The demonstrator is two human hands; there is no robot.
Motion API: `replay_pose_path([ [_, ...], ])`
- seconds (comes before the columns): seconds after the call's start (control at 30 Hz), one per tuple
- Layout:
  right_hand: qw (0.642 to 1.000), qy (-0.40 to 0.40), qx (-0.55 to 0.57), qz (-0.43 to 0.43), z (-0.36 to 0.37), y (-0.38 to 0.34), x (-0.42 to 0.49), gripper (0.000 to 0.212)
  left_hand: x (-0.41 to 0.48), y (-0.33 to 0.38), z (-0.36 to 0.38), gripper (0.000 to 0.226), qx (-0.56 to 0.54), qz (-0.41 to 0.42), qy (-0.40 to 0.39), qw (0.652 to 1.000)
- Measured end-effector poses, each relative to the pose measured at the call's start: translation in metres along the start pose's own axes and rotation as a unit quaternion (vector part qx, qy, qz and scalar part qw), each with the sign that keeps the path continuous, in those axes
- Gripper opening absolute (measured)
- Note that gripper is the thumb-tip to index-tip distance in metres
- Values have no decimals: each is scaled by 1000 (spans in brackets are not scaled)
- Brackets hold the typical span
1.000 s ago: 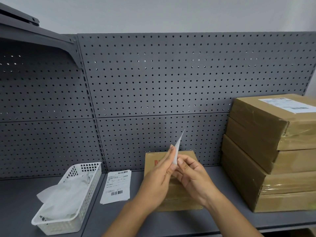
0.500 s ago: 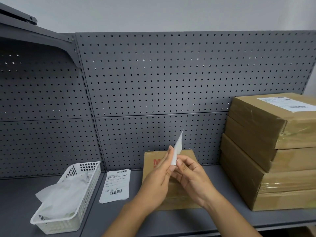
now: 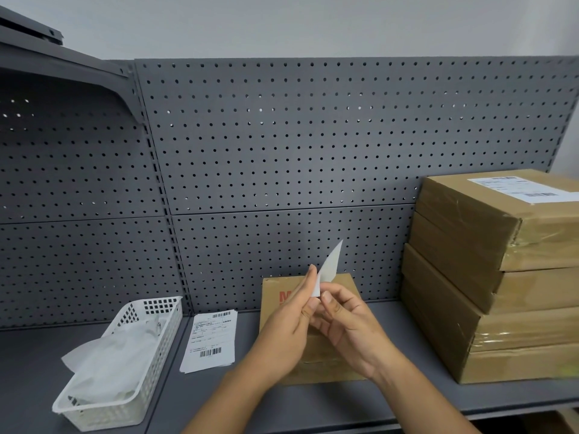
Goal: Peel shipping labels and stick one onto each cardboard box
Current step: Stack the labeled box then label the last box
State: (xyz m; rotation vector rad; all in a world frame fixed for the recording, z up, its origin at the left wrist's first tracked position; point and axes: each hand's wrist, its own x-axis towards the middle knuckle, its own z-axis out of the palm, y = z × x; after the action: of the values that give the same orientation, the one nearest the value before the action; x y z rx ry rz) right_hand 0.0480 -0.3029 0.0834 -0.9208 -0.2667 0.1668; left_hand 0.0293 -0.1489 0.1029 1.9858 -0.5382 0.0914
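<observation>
Together, the left hand (image 3: 288, 324) and right hand (image 3: 347, 327) pinch a white label (image 3: 327, 270) at its lower edge with their fingertips, above a cardboard box (image 3: 341, 289) on the shelf (image 3: 313, 402).

left hand (image 3: 286, 328): fingers (image 3: 306, 281) pinch label (image 3: 329, 267) | right hand (image 3: 352, 335): pinches same label | both raised

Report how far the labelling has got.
Done: the top box of the stack carries a stuck label. In hand: left hand and right hand pinch one label sheet over the small box, no label visible on it. Left: that box; spare labels wait. Tops of the lower boxes are hidden.
</observation>
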Motion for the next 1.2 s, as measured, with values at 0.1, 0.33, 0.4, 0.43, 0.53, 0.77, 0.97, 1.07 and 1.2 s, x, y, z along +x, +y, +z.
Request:
replay_pose_path([
  [0.1, 1000, 2, -20, -4, 1, -2, 0, 22, 2, -3, -1, 54, 1, 2, -1, 1000],
  [0.33, 1000, 12, -17, -5, 4, -3, 0, 15, 2, -4, -2, 53, 18, 0, 3, 1000],
  [0.4, 999, 8, -30, -6, 3, -3, 1, 17, 3, -5, -2, 53, 16, -1, 0, 1000],
  [0.43, 999, 5, -32, -5, 2, -3, 1, 18, 3, -5, -2, 53, 14, -1, -1, 1000],
  [0.53, 999, 8, -36, -3, 0, -3, 2, 16, 4, -5, -2, 52, 17, -1, -1, 1000],
  [0.77, 999, 13, -36, -8, 0, -2, 3, 14, 4, -5, -1, 51, 12, 0, -2, 1000],
  [0.97, 999, 17, -35, -21, 1, -2, 5, 7, 6, -9, 1, 51, 3, -6, -8, 1000],
  [1.07, 999, 16, -43, -23, 1, -2, 5, 6, 7, -9, 1, 51, 3, -11, -10, 1000],
  [1.2, 999, 20, -40, -22, 1, -2, 4, 8, 6, -5, 1, 50, 9, -14, -17, 1000],
])
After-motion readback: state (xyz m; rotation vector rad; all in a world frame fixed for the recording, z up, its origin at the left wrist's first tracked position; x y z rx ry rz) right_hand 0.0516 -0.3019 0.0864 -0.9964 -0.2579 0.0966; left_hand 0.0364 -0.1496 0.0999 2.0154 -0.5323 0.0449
